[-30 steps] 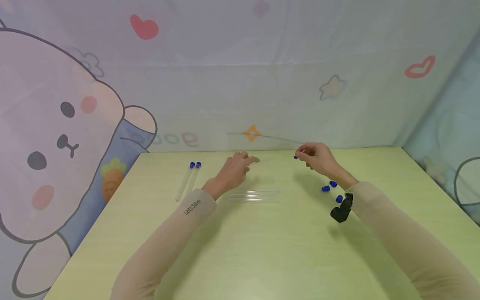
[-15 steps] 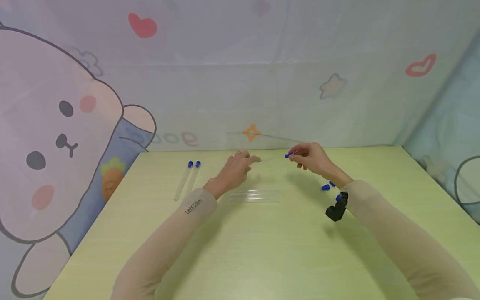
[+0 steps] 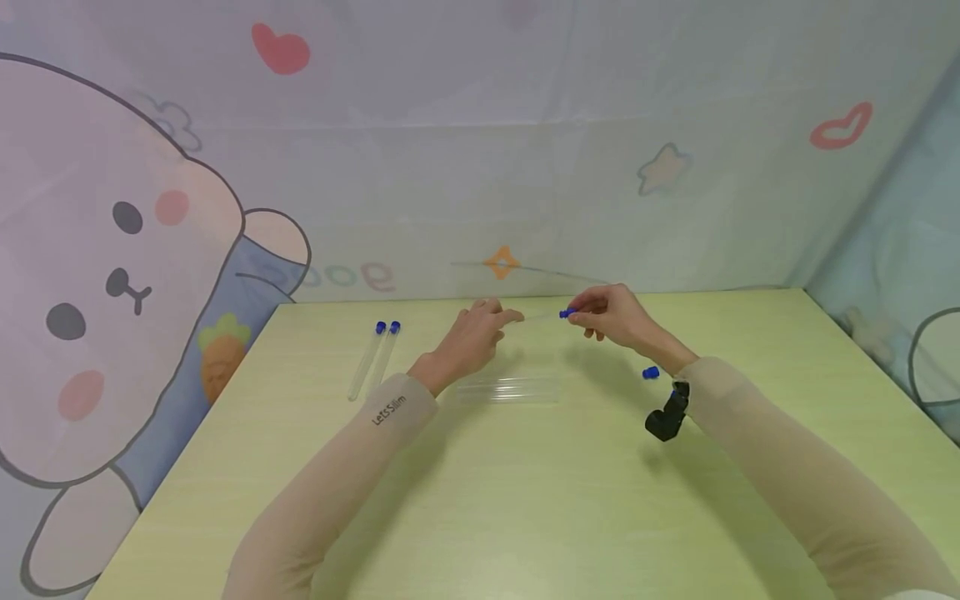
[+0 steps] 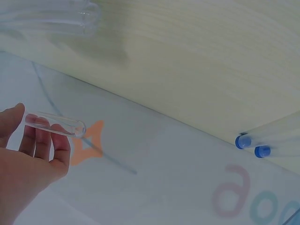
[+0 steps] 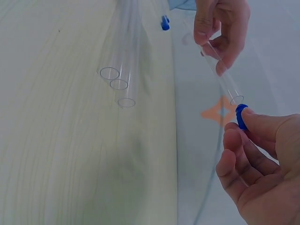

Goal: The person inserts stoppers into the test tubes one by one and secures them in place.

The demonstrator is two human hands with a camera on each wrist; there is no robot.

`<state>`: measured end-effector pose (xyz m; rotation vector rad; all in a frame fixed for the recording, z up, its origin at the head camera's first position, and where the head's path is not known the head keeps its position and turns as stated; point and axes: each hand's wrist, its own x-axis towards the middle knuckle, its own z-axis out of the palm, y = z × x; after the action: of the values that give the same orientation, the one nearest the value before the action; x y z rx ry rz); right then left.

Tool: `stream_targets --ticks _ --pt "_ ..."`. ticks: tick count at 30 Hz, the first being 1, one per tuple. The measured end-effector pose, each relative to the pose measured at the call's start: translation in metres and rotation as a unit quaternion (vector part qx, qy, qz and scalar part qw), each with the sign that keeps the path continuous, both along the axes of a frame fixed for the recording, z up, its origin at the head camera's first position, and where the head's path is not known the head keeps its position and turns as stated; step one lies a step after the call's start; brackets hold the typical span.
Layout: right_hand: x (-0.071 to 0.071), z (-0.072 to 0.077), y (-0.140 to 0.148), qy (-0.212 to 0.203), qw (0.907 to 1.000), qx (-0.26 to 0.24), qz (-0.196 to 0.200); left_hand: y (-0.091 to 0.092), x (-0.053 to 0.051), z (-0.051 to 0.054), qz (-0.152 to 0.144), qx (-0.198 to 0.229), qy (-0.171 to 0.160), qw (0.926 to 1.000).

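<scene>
Cap (image 5: 241,118) is pinched in my right hand (image 3: 615,317), just beside the mouth of the clear tube (image 5: 228,84), which I'm gripping in my left hand (image 3: 467,338) up above the back of the worktop (image 3: 480,500). So I'd call this the lining-up part of capping; doesn't look seated yet, and I can't quite tell if they're touching. Next move imo: hold the tube steady, square the cap to the rim, then push straight in without squeezing the glassy bit too hard. Two capped tubes (image 3: 366,364) lie off to my left, three uncapped tubes (image 3: 510,389) sit side by side, and a loose blue cap (image 3: 651,372) is over on the right, so probably more to do.
</scene>
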<state>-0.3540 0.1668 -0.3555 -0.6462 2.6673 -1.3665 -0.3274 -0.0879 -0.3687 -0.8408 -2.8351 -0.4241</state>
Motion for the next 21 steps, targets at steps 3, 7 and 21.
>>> stream_targets --ticks 3,7,21 --pt "0.0001 -0.0002 -0.0025 -0.004 1.0000 -0.004 0.006 -0.0001 -0.0005 -0.0008 -0.001 -0.003 0.000 1.0000" --pt "0.0012 0.0004 -0.0037 -0.011 0.9999 -0.008 0.008 -0.0001 -0.0003 -0.0011 -0.003 -0.003 -0.001 1.0000" --pt "0.0000 -0.0015 -0.0079 -0.012 0.9994 -0.025 0.022 0.0011 -0.0004 0.0015 -0.018 -0.014 0.017 0.9996"
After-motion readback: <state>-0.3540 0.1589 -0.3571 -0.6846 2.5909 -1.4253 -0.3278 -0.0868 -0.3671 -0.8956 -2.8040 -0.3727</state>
